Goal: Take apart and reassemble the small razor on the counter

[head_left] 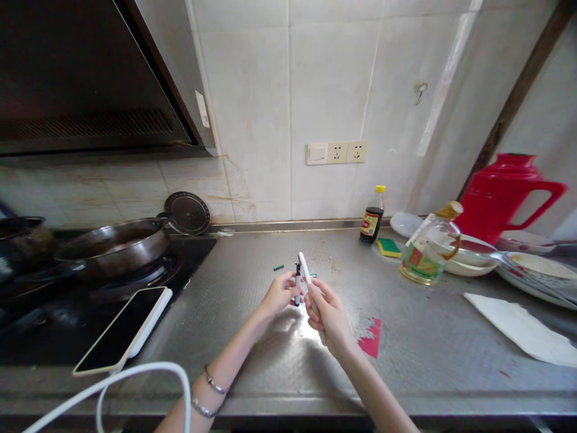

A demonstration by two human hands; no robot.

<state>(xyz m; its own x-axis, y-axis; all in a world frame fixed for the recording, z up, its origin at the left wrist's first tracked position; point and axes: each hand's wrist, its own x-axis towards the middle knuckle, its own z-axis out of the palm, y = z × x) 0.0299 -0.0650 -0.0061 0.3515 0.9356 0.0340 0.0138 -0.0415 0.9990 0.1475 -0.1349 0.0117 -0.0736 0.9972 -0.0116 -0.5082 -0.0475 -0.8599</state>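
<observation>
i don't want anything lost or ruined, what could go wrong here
The small green cylinder lies loose on the counter and might roll away. The right hand holds a white stick, which could slip. The phone lies by the stove, so a lit burner might heat it.

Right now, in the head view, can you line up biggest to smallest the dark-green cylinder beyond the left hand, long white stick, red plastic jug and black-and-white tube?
Red plastic jug
Long white stick
Black-and-white tube
Dark-green cylinder
</observation>
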